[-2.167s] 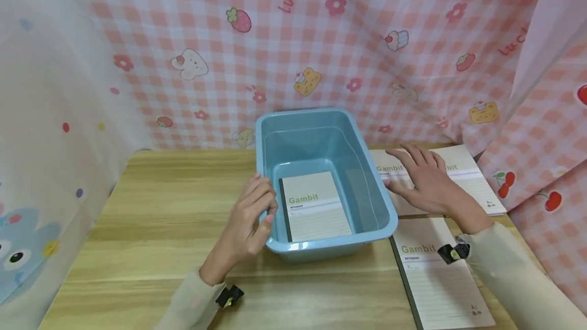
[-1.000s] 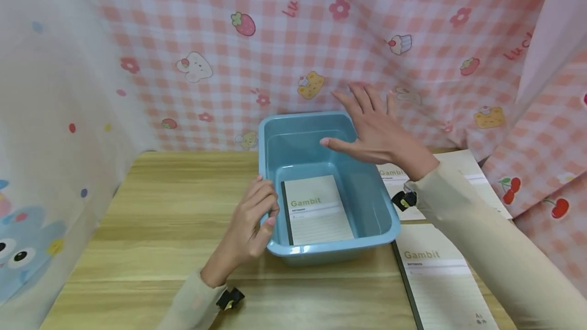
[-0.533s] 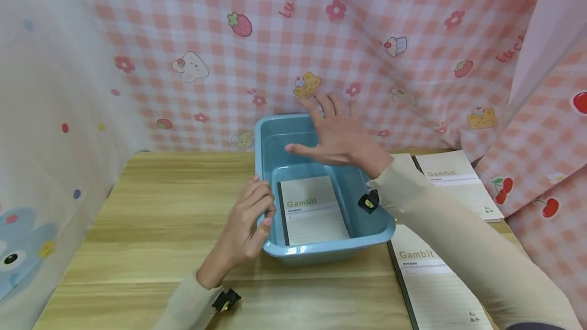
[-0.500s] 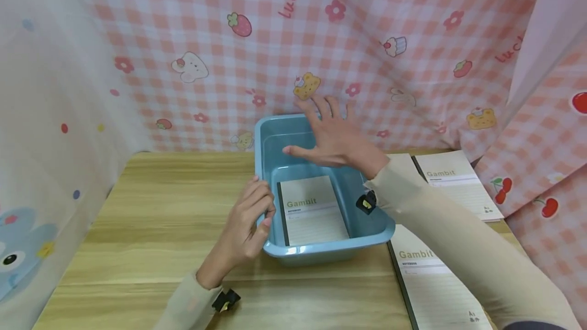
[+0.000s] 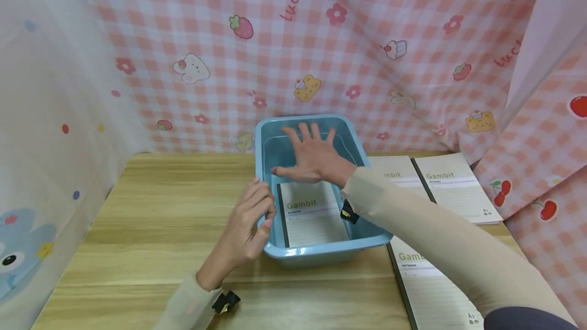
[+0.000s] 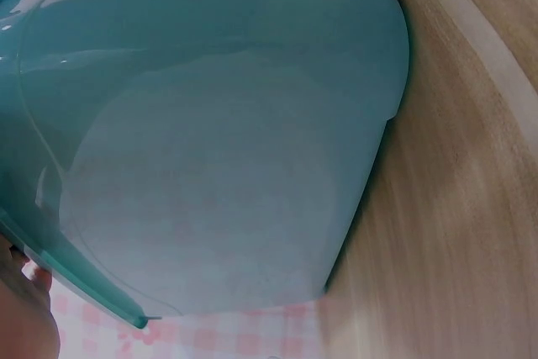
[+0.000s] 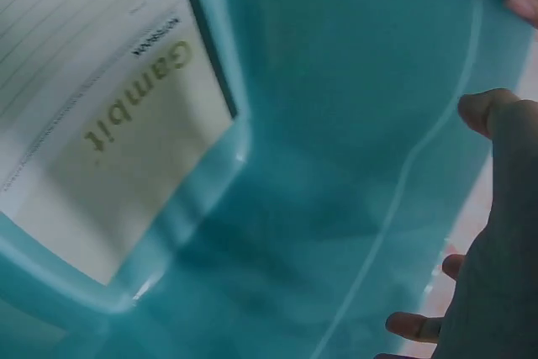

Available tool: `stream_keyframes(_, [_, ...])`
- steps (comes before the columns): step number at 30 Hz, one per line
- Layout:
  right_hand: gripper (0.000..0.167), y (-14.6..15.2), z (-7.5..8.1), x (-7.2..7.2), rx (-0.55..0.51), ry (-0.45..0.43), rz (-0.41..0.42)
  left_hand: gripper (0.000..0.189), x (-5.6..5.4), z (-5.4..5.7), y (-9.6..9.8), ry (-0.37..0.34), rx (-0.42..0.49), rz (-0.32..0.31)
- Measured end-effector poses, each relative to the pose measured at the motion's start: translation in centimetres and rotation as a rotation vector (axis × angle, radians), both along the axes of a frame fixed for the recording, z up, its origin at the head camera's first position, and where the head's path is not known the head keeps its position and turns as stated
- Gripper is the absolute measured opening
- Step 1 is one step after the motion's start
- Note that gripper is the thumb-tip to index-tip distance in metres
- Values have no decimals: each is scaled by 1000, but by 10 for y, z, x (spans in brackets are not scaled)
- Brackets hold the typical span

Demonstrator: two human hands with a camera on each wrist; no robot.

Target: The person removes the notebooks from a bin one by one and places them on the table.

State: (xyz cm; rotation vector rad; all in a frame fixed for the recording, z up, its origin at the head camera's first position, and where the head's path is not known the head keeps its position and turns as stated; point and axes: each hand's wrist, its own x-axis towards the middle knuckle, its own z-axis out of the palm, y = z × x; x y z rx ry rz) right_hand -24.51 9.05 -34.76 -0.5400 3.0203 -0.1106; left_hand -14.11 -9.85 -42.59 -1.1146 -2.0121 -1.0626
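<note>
A blue plastic basin (image 5: 321, 251) stands on the table with a Gambit notebook (image 5: 314, 223) lying flat on its floor. My left hand (image 5: 245, 225) grips the basin's left rim, fingers curled over the edge. Above the basin my right hand (image 5: 314, 159) is spread wide, fingers apart, holding nothing. In the right wrist view the notebook (image 7: 126, 124) lies below, and the right hand (image 7: 496, 233) hovers apart from it near the basin wall (image 7: 336, 124). The left wrist view is filled mostly by the basin's outer side (image 6: 218, 182).
Right of the basin, two notebooks (image 5: 451, 187) lie at the table's back edge, and another notebook (image 5: 433, 284) lies nearer, partly under the right sleeve (image 5: 435, 233). The wooden table (image 5: 174, 218) extends left. A checkered curtain (image 5: 206, 29) hangs behind.
My right hand has moved from above the notebooks on the right, leftward over the basin, then lower toward its inside. The left hand has kept its grip on the rim.
</note>
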Motion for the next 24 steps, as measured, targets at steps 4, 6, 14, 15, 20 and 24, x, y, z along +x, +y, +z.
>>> stream_keyframes(4, [99,-6,-12,-5,5,-23,-7,14,0,0,0,4,11,-4])
stream_keyframes(6, [98,-9,-18,-6,17,-31,-3,15,0,0,0,7,15,-6])
stream_keyframes(14, [97,-20,-43,-10,92,-67,11,16,0,0,1,10,11,-9])
stream_keyframes(15, [97,-22,-47,-11,105,-65,13,16,0,0,1,6,8,-8])
stream_keyframes(20, [97,-25,-64,-13,147,-61,10,16,0,-1,1,-4,3,-1])
stream_keyframes(24, [96,-25,-74,-12,145,-94,-7,15,0,-1,1,2,9,-3])
